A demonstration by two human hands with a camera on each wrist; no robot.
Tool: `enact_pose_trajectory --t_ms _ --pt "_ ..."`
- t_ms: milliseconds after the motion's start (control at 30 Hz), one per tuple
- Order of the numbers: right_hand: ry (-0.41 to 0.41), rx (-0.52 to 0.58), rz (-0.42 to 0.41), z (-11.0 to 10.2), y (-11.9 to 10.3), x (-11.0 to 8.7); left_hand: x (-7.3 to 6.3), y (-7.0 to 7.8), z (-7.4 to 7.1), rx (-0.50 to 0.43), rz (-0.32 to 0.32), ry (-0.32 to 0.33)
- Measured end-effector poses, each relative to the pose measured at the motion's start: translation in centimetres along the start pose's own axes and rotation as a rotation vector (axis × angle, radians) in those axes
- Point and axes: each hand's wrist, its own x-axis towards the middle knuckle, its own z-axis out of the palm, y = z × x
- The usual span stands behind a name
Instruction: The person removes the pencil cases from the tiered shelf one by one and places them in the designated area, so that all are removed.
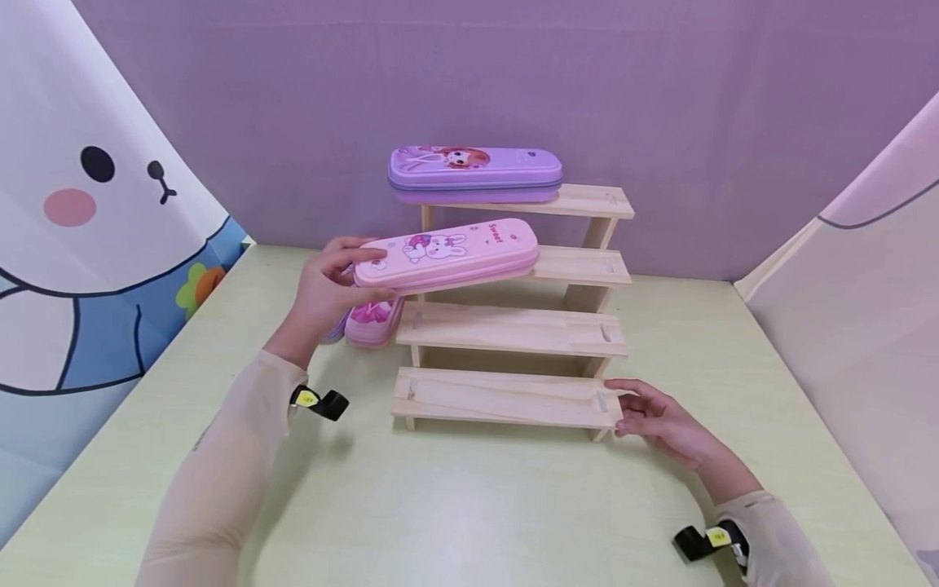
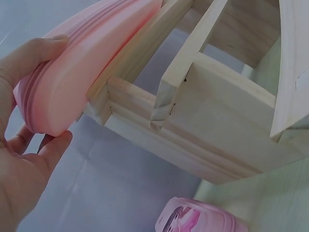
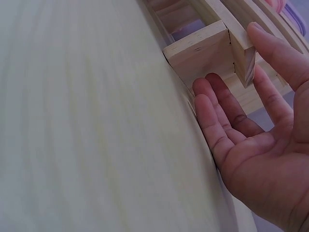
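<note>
A pink pencil case [image 1: 469, 257] with a bunny print and the word "Sweet" lies slightly tilted at the third step of a wooden stepped rack [image 1: 513, 328]. My left hand [image 1: 319, 285] grips its left end, thumb on one side and fingers on the other. In the left wrist view the case's underside [image 2: 72, 92] overlaps the shelf edge. At the rack's lowest step, my right hand [image 1: 663, 424] pinches the board's right end between thumb and index finger. Its other fingers [image 3: 207, 111] curl loosely beside the rack's leg.
A purple pencil case [image 1: 477, 175] with a girl print sits on the top step. Left of the rack, partly behind my left hand, a darker pink case [image 1: 372, 324] lies on the table [image 1: 455, 505] beside a purple one. A purple cloth backdrop [image 1: 660, 122] stands behind.
</note>
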Motion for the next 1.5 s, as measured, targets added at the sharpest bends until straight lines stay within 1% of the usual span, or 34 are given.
enact_pose_trajectory --t_ms 367,567,800,900,1000,1100,1233,1400,1500 --pt "0.009 -0.005 0.004 0.1 -0.1 0.0 -1.2 -0.1 -1.5 0.034 -0.029 0.033" --pt "0.006 -0.002 0.002 0.0 0.0 0.0 -1.9 -0.3 -2.2 0.006 -0.03 0.078" --pt "0.016 -0.01 0.008 0.1 -0.1 0.0 -2.6 -0.7 -3.1 0.019 -0.04 0.121" --pt "0.021 -0.013 0.016 0.2 -0.1 0.0 -3.0 -0.7 -3.5 -0.007 -0.03 0.136" --pt "0.021 -0.013 0.017 0.2 -0.1 0.0 -3.4 -0.7 -4.0 -0.048 -0.007 0.154" --pt "0.016 -0.01 0.011 0.1 -0.1 0.0 -3.8 -0.8 -4.4 -0.057 0.008 0.172" --pt "0.011 -0.007 0.004 0.1 0.0 0.0 -4.3 -0.9 -5.1 -0.101 0.005 0.187" --pt "0.012 -0.008 0.004 0.1 0.0 0.0 -5.0 -1.2 -5.8 -0.182 0.024 0.197" --pt "0.008 -0.006 0.002 0.1 0.0 0.0 -5.3 -1.3 -6.2 -0.197 0.03 0.213"
